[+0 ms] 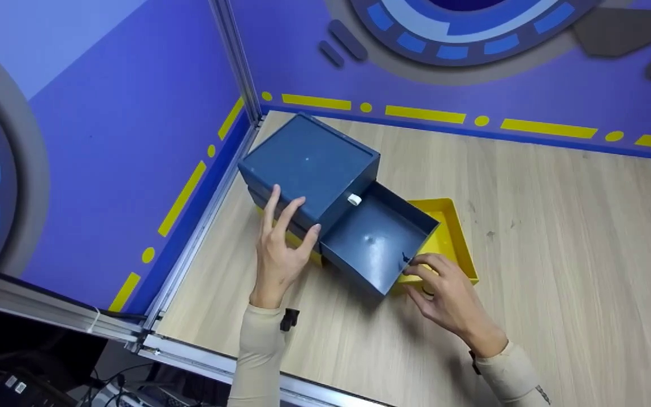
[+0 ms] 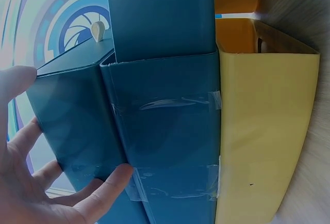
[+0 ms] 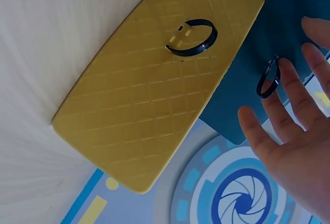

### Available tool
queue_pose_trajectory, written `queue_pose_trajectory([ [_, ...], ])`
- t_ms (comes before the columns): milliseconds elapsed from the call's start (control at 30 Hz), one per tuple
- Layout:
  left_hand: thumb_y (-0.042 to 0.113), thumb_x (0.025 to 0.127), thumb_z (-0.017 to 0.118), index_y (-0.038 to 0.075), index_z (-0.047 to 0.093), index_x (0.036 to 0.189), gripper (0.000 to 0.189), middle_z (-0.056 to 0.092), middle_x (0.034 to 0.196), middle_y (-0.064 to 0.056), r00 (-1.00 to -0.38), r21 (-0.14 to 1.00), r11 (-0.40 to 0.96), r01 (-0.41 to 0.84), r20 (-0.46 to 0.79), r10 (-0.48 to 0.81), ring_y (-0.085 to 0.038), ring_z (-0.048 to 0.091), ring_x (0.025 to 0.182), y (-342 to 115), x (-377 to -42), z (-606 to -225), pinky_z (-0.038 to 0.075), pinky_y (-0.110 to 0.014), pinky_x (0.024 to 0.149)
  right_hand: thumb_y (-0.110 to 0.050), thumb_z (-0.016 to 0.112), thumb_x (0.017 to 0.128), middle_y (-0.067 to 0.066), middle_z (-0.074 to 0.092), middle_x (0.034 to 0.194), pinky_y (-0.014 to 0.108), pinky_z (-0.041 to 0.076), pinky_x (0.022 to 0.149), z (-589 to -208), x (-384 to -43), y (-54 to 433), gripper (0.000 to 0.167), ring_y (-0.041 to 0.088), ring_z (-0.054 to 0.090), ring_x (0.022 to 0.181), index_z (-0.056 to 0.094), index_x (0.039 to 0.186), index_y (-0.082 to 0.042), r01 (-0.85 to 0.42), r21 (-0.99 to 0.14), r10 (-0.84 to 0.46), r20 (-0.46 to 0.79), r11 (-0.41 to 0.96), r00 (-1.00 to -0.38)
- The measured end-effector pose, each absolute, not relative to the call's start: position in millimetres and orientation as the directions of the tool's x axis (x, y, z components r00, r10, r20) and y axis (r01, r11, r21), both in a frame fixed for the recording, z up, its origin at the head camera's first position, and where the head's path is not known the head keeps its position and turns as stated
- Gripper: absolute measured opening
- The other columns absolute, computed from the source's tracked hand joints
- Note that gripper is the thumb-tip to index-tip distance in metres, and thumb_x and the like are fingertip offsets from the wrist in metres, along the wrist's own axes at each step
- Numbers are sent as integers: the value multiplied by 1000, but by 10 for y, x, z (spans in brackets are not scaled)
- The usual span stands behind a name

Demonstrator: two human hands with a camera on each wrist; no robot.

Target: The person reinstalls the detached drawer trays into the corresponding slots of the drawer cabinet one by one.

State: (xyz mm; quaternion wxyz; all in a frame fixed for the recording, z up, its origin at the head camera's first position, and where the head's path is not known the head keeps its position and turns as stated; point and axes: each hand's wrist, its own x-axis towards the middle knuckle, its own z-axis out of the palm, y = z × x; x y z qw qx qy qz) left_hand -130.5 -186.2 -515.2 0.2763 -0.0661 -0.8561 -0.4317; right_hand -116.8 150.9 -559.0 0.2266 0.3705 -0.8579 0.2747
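A stacked drawer cabinet (image 1: 308,164) has dark blue upper tiers and a yellow bottom one. Its middle dark blue drawer (image 1: 373,240) stands pulled out, bare inside. Below it, the yellow drawer (image 1: 461,243) is also out, with a black loop (image 3: 209,43) on its front. My left hand (image 1: 281,254) rests spread against the cabinet's side and top edge. At the blue drawer's front is my right hand (image 1: 450,294), two fingertips holding that drawer's black pull loop (image 3: 270,79), the thumb apart from it. A white pull (image 1: 354,199) marks the closed top drawer.
The cabinet stands on a wood-grain table (image 1: 557,254) near its left back corner. Blue printed walls (image 1: 416,90) border the back and left, with a metal frame rail (image 1: 201,226) along the left edge. Clear tape (image 2: 175,102) crosses the cabinet's side.
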Motion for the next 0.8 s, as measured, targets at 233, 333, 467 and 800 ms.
queue_pose_trajectory([
  [233, 39, 97, 78, 29, 63, 146, 52, 27, 177, -9, -843, 708, 614, 349, 524, -125, -39, 36, 158, -1855, -1307, -5148, 43, -66, 117, -14, 91, 81, 7, 73, 114, 43, 57, 95, -5592, -1218, 1484, 27, 26, 69, 106, 77, 105, -13, -756, -277, -523, 581, 594, -624],
  [333, 39, 97, 78, 29, 63, 146, 52, 27, 177, -8, -845, 711, 614, 343, 519, -130, -39, 35, 159, -1858, -1312, -5149, 40, -66, 119, -16, 90, 83, 6, 72, 116, 43, 57, 97, -5584, -1235, 1466, 25, 27, 69, 107, 77, 105, -13, -746, -284, -529, 558, 603, -640],
  [467, 39, 97, 78, 30, 63, 146, 52, 27, 177, -7, -845, 713, 615, 337, 517, -135, -39, 35, 159, -1856, -1310, -5144, 40, -65, 119, -19, 91, 82, 8, 72, 115, 47, 57, 96, -5579, -1267, 1433, 28, 29, 68, 107, 77, 106, -12, -743, -272, -537, 547, 611, -642],
  [800, 39, 98, 78, 29, 63, 146, 52, 27, 177, -8, -843, 701, 630, 334, 521, -133, -37, 35, 159, -1862, -1306, -5151, 42, -65, 118, -22, 90, 82, 8, 72, 114, 50, 57, 96, -5560, -1318, 1375, 25, 31, 69, 106, 77, 101, -13, -718, -279, -523, 529, 637, -669],
])
